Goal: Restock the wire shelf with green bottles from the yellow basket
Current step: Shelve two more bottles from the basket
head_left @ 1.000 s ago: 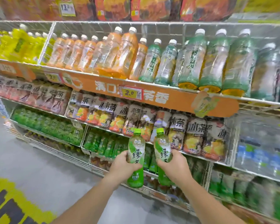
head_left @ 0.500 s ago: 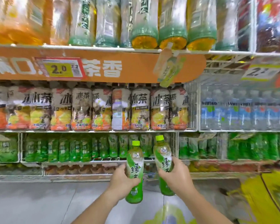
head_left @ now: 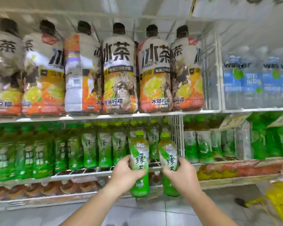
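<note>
Bright, even, white store light from above; shadows faint. Heavy motion blur across the shelf, worst at left and in the water bottles [head_left: 252, 82] at upper right. Wide-angle bend bows the shelf rails [head_left: 88, 117] toward the edges. Sharpest near centre: the two held green bottles [head_left: 140, 160]. Yellow basket [head_left: 279, 204] smeared.

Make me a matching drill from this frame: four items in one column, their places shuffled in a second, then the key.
Items
1. left hand
2. orange-label tea bottles
3. water bottles
4. yellow basket

Places
A. upper shelf, right compartment
B. on the floor, lower right
C. wrapped around a green bottle in front of the green-tea row
D. upper shelf, left of the wire divider

Pairs: 1-C, 2-D, 3-A, 4-B
</note>
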